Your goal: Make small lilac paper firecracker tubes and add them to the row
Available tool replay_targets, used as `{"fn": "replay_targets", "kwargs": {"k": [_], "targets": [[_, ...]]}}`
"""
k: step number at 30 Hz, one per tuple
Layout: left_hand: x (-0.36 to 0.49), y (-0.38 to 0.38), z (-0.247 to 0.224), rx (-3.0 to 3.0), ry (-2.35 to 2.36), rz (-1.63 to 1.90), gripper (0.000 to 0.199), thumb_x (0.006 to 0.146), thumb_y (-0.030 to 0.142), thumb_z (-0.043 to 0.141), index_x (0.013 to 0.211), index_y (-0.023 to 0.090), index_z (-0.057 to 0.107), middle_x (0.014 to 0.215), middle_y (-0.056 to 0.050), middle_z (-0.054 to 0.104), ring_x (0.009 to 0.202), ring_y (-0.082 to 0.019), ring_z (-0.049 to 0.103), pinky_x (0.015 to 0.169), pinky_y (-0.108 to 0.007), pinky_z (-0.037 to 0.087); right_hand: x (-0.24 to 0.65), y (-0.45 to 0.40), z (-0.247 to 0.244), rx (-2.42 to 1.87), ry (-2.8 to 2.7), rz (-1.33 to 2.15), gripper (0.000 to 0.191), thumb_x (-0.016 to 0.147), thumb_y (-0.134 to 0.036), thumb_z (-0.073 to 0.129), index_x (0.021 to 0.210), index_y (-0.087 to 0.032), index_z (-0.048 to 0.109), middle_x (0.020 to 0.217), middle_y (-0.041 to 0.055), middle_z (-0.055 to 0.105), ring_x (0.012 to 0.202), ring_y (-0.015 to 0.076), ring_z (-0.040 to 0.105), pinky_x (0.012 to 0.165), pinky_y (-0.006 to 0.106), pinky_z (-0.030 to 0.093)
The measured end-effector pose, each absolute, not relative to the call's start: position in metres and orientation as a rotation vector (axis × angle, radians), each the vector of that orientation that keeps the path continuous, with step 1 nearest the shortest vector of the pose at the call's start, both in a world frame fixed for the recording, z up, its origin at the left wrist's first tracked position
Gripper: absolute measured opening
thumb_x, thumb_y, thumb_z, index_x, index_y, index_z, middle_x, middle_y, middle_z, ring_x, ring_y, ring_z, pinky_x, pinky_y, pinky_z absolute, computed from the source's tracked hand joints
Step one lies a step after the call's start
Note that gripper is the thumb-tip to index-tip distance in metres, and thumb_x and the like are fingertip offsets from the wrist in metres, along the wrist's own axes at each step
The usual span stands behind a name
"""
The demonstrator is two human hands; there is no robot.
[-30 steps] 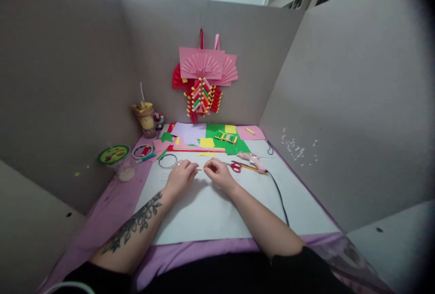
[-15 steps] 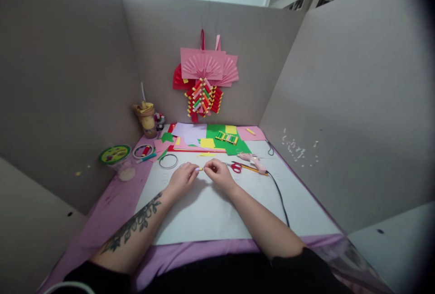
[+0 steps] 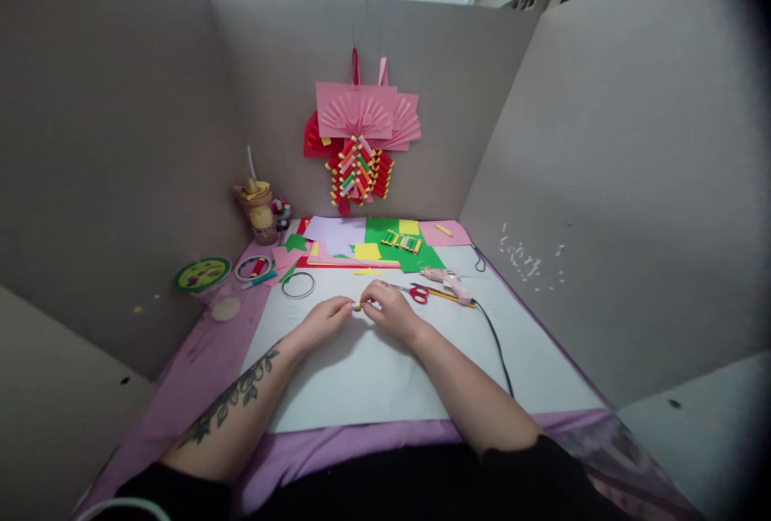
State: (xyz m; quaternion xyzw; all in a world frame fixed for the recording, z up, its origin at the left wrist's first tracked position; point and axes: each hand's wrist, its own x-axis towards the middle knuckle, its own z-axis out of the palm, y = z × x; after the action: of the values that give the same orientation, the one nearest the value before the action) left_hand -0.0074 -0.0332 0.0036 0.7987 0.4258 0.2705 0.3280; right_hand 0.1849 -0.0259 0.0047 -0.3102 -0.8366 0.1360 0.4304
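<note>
Over the white sheet, a small paper roll (image 3: 356,307), lavender with a yellow end, shows between my hands. Pinched fingers of my left hand (image 3: 329,317) hold its lavender side and hide part of it. My right hand (image 3: 387,310) is closed at the yellow end, thumb and fingertips together around it. Just beyond the right hand lie red-handled scissors (image 3: 418,295). A roll of tape (image 3: 298,286) rests flat past the left hand.
Pencils (image 3: 442,295) and a pink glue gun (image 3: 454,286) with a black cord lie to the right. Coloured papers (image 3: 337,234) and a row of small green rolls (image 3: 401,242) are at the back. A cup (image 3: 263,216) stands back left; paper decorations (image 3: 358,116) hang on the panel.
My left hand has turned slightly and its fingers now cover more of the paper roll. The roll and both hands sit slightly lower in view, still together.
</note>
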Motion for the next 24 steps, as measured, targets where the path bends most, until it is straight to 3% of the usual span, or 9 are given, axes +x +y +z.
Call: {"fn": "replay_targets", "kwargs": {"k": [24], "targets": [[-0.0083, -0.0308, 0.0015, 2.002, 1.108, 0.719, 0.040, 0.087, 0.041, 0.038, 0.094, 0.014, 0.067, 0.093, -0.006, 0.068, 0.086, -0.020, 0.059, 0.079, -0.029, 0.044, 0.1847, -0.0279, 0.0062, -0.810, -2.078, 0.410, 0.010, 0.078, -0.013, 0.053, 0.074, -0.020, 0.059, 0.071, 0.0011, 0.057, 0.070, 0.0146, 0.052, 0.066, 0.027, 0.041]]}}
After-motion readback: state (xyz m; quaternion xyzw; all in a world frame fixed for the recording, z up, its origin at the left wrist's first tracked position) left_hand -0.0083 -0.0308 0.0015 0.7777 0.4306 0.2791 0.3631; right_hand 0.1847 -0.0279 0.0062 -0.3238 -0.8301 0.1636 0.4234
